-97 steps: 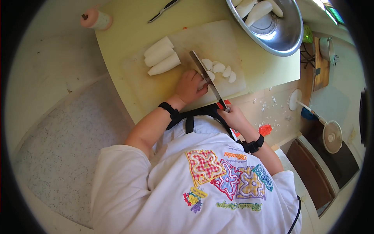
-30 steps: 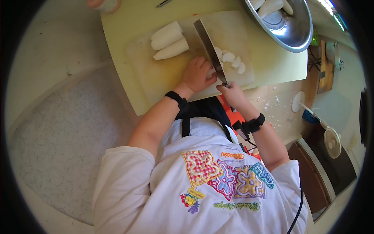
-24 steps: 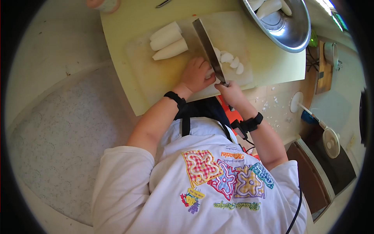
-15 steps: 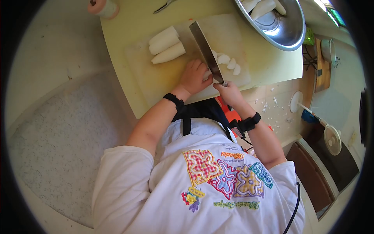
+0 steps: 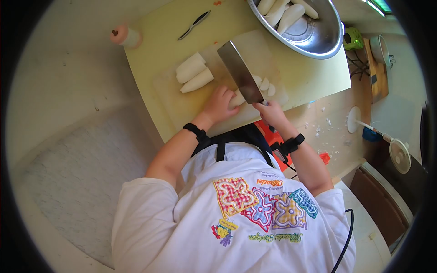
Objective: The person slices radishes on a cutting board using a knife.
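My right hand grips the handle of a cleaver, its broad blade pointing away from me over the cutting board. On the blade's left, my left hand holds a piece of white radish against the board, fingers bent on it. The blade hides part of this piece. Several white radish slices lie to the right of the blade. Peeled radish pieces rest at the board's left side.
A metal basin with several whole radishes stands at the far right of the yellowish table. A peeler-like tool lies beyond the board. A pink-capped container is at the far left corner. White scraps dot the floor.
The view has shifted, showing more of the table's far side. The cleaver's blade has tilted to show more of its broad face. My left hand stays by the radish piece, its fingers slightly looser.
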`<state>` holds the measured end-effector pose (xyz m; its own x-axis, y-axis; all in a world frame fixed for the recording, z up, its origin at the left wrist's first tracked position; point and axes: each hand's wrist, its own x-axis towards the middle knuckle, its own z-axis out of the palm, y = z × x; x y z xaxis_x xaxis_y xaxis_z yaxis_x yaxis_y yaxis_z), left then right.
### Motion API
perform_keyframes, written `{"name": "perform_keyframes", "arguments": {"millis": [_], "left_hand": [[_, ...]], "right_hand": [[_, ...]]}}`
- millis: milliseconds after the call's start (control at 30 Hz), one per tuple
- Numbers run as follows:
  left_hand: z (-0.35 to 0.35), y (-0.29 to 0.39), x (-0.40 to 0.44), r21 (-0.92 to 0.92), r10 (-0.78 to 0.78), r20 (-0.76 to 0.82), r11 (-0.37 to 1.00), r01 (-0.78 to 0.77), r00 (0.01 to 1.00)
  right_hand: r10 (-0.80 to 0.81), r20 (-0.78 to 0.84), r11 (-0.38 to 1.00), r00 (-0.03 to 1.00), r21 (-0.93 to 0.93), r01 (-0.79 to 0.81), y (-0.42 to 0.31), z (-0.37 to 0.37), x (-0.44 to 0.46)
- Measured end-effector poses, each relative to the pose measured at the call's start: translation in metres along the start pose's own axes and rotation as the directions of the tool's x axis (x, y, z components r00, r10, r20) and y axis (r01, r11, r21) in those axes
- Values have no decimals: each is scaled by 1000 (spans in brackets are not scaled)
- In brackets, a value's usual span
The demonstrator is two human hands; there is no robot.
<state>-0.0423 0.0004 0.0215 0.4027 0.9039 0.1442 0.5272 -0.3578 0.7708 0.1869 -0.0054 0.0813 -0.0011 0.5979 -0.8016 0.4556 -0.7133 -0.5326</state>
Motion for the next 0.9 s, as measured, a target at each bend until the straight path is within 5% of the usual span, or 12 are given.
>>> {"name": "perform_keyframes", "arguments": {"millis": [167,333,500,900], "left_hand": [[-4,0,-2,12,-4,77,1000,3,997],[6,-3,1,12,84,-32,996,-84,996],[10,-1,4,28,33,-8,999,-33,999],[11,10,19,1,103,-61,995,-103,993]], "right_hand": [[-20,-16,1000,1000,-7,20,4,-5,-3],[-14,-36,1000,999,-21,14,9,-7,-4],[-225,-113,970,968,-119,212,10,-2,-25],[-181,-97,978,979,-127,168,0,4,-54]]}}
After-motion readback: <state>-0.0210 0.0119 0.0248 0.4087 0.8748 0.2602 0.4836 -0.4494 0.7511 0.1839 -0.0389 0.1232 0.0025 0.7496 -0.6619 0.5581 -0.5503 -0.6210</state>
